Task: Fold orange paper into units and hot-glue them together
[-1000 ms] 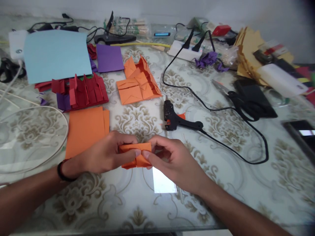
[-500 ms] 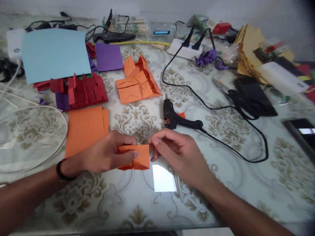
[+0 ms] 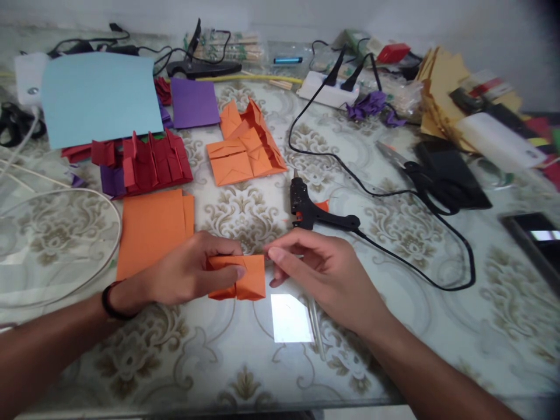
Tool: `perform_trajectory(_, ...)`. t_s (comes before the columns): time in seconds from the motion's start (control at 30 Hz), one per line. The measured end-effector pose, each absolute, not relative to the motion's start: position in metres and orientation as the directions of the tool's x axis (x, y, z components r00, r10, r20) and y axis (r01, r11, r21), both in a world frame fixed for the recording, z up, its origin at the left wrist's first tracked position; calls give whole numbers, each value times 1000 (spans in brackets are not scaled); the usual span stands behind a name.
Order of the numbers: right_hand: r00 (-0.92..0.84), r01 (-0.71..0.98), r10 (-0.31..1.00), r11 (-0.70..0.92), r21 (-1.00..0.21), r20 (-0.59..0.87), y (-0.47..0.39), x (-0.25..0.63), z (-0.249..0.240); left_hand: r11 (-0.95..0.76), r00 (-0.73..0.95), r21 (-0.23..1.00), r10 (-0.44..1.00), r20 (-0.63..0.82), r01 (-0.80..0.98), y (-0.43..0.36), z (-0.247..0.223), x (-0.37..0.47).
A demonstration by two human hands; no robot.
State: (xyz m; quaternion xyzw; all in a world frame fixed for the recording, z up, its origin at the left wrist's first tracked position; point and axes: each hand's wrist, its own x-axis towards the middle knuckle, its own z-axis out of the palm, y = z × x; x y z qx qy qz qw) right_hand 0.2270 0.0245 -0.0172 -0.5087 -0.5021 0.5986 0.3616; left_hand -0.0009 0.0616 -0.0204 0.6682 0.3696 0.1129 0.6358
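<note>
My left hand (image 3: 192, 271) grips a small folded orange paper (image 3: 252, 279), thumb across its front and fingers behind. A vertical slit runs down the middle of its lower part. At the paper's upper right corner, my right hand (image 3: 312, 265) has thumb and index finger pinched together. Whether the corner or some tiny thing is between those fingertips, I cannot make out. Beyond the hands lie joined orange folded papers (image 3: 231, 157). A stack of flat orange sheets (image 3: 151, 224) rests beside my left wrist.
A black glue gun (image 3: 321, 216) lies past my right hand, its cord running to a white power strip (image 3: 328, 87). Black scissors (image 3: 431, 184) and phones are at right. Red folded papers (image 3: 153, 163), a light blue sheet (image 3: 102, 99) and a purple sheet (image 3: 195, 102) lie at left.
Almost nothing differs. Both hands and the folded orange paper keep nearly the same place and pose; the view has shifted very slightly.
</note>
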Motion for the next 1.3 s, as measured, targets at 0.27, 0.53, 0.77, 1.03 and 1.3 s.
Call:
perform_trajectory(0.27,-276,238,930,-177,-955,-241,21,225,-18,76,695,926,638,-331,371,61,-20,0)
perform_trajectory(0.53,-229,276,967,-48,-960,-115,22,229,-12,57,699,926,640,-320,372,62,-23,-1)
perform_trajectory(0.77,-209,337,972,-35,-941,-111,25,233,-14,42,660,926,689,-299,376,62,-25,0)
perform_trajectory(1.03,-147,370,980,-73,-926,-135,24,230,-10,105,653,936,690,-312,336,61,-25,0)
perform_trajectory(1.3,-186,388,979,-2,-922,-80,24,234,-13,216,635,948,704,-318,235,58,-28,2)
